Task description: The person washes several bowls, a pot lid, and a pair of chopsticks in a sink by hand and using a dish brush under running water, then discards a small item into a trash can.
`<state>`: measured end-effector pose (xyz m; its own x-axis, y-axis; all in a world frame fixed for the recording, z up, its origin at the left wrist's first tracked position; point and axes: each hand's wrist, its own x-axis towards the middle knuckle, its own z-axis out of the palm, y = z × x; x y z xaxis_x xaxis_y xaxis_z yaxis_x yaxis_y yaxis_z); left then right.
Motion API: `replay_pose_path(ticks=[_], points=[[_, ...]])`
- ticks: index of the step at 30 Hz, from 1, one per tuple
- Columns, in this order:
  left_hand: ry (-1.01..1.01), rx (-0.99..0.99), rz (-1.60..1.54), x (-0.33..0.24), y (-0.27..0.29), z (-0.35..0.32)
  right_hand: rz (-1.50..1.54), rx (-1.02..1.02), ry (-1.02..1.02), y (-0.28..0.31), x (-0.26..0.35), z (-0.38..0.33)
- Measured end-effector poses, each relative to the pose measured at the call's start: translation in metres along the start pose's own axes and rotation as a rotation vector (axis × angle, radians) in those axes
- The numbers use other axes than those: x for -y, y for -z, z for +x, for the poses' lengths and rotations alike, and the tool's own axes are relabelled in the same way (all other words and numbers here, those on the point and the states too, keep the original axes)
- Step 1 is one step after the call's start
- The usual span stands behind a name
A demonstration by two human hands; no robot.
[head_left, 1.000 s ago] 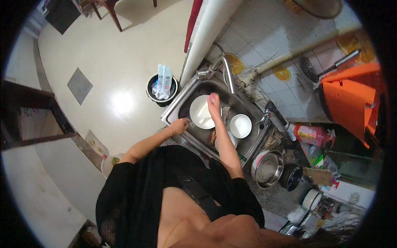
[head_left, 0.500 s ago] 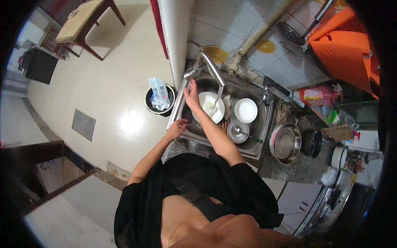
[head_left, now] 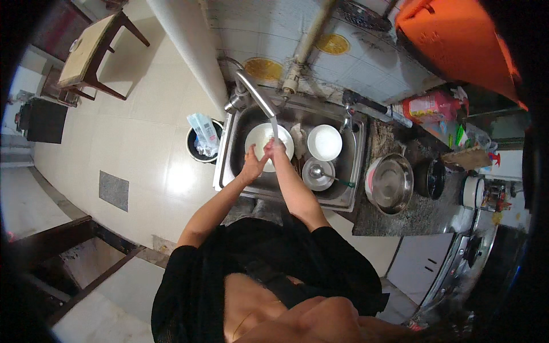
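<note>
Left hand (head_left: 251,169) at near rim of sink (head_left: 354,171), fingers curled round lower edge of white plate (head_left: 258,137), gripping it. Right hand (head_left: 275,150) on plate face, fingers bunched; whether they pinch anything, cannot tell. Plate tilted in sink's left part, under water stream from faucet (head_left: 254,91). Steel bowl with spoon (head_left: 318,173) in sink, right of plate; white bowl (head_left: 324,142) beyond it. Bin (head_left: 197,153) on floor, left of sink.

white plates in the sink: two, one (head_left: 264,139) and another (head_left: 324,142)
steel bowls: two, (head_left: 318,174) and (head_left: 392,184)
hands: two, (head_left: 252,169), (head_left: 275,150)
taps: one (head_left: 254,93)
bins: one (head_left: 200,143)
</note>
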<state>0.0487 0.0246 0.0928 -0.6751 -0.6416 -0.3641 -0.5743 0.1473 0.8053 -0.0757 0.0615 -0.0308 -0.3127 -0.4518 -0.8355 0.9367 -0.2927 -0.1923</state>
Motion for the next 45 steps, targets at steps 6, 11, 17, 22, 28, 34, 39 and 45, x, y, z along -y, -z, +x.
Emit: replay_pose_path(ticks=[6,11,17,22,28,34,39,45], points=[[-0.265,-0.06,0.204,0.059,-0.083,0.077,-0.554,-0.015,0.159,-0.03,-0.016,-0.05],[0.476,0.204,-0.434,0.039,-0.039,0.125,-1.397,-0.044,0.384,-0.064,-0.033,-0.122],[0.528,0.235,-1.164,0.017,-0.066,0.099,-1.343,-0.17,0.43,-0.049,0.005,-0.066],[0.653,0.606,-0.931,-0.049,-0.041,0.016,-1.551,-0.261,0.659,0.009,0.035,-0.071],[0.312,0.2,-0.037,0.085,-0.021,0.024,-2.262,-0.348,1.019,0.137,0.108,-0.104],[0.694,0.065,-0.334,0.141,-0.048,0.039,-2.473,-0.44,0.866,0.188,0.128,-0.104],[0.674,0.212,-0.562,0.132,-0.067,0.033,-2.423,-0.307,0.343,0.157,0.14,-0.139],[0.432,0.445,-0.189,0.087,-0.062,0.01,-1.786,0.002,0.183,0.144,0.141,-0.159]])
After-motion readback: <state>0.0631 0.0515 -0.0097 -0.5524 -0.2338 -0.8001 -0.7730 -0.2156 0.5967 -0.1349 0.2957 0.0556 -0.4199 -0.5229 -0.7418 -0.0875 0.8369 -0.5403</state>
